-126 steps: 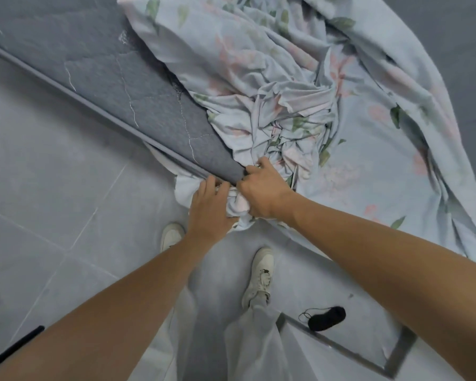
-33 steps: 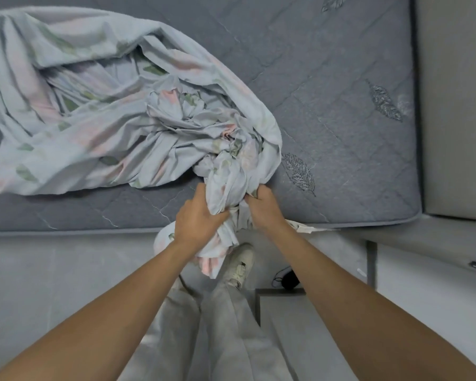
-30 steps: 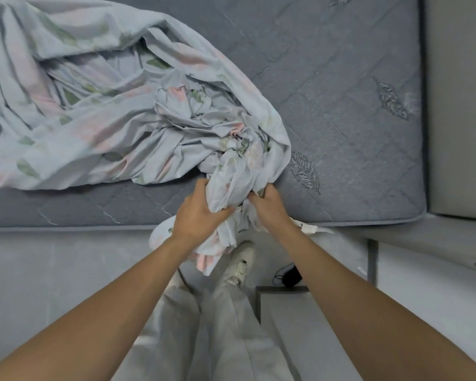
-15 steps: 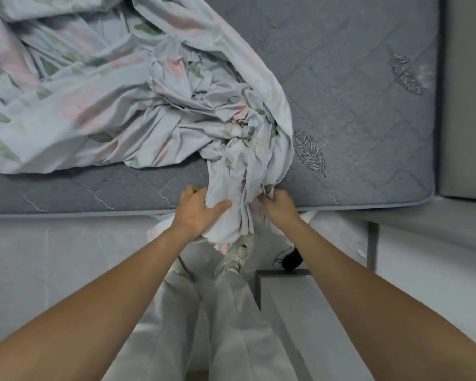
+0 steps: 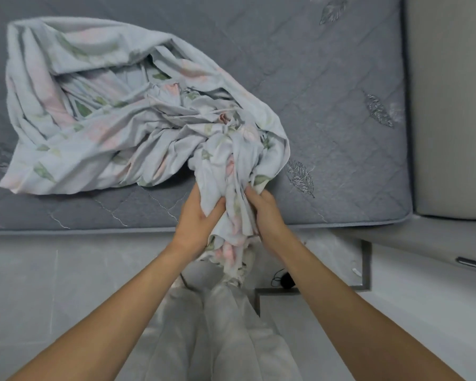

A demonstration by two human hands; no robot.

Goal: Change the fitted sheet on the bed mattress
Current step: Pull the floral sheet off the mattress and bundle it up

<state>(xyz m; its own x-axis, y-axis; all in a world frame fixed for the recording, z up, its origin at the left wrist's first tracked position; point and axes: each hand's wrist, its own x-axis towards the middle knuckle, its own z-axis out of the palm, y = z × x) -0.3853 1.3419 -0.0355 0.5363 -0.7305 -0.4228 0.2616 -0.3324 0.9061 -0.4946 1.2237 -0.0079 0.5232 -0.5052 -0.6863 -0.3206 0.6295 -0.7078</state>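
Since half a second ago, more of the floral fitted sheet (image 5: 116, 125) has been gathered toward the near edge, so its far-left spread now sits wholly within view as a crumpled heap, and bare grey mattress (image 5: 327, 86) shows on all sides of it. The mattress's near edge runs straight across the scene just beyond the wrists; its near right corner ends beside a pale headboard-like panel (image 5: 451, 105). Tiled floor (image 5: 39, 284) lies open to the near left, while a dark-edged step and a small black object (image 5: 286, 280) sit on the floor to the near right.

Both forearms reach forward from the near side and converge at the mattress edge. The left hand (image 5: 195, 218) has its fingers and thumb curled round a bunched rope of sheet; the right hand (image 5: 264, 213) grips the same bunch from the right, the two hands close together with the cloth between them. A tail of fabric hangs below the hands over the pale trousers (image 5: 220, 334). From the grip, the sheet fans up and leftward across the mattress.
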